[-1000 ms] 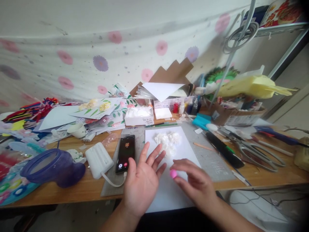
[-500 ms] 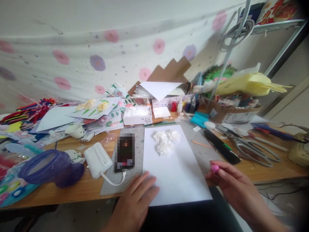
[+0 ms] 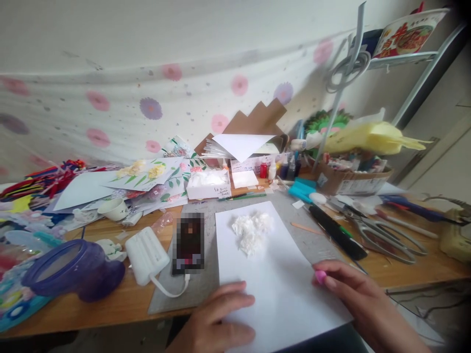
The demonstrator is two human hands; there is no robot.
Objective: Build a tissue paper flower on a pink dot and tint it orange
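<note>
A white sheet of paper (image 3: 265, 294) lies on the grey mat, with its near end reaching past the table's front edge. On its upper part sit three crumpled white tissue clumps (image 3: 251, 230), close together. My left hand (image 3: 221, 318) rests with fingers apart on the sheet's lower left. Between the thumb and fingers of my right hand (image 3: 355, 291) is a small rounded pink object (image 3: 321, 277), its kind not clear. That hand is at the sheet's right edge; whether it also grips the paper I cannot tell.
A phone (image 3: 188, 242) and a cabled white power bank (image 3: 147, 255) lie left, beside a purple container (image 3: 73, 269). Large scissors (image 3: 382, 233), a black-handled tool (image 3: 336, 230) and a wooden stick (image 3: 309, 231) lie right. Behind stand a white tissue box (image 3: 208, 189) and small bottles.
The sheet has turned slightly and its near right corner has swung outward. My left hand has slid further onto it. My right hand has come to its edge, still holding the pink object.
</note>
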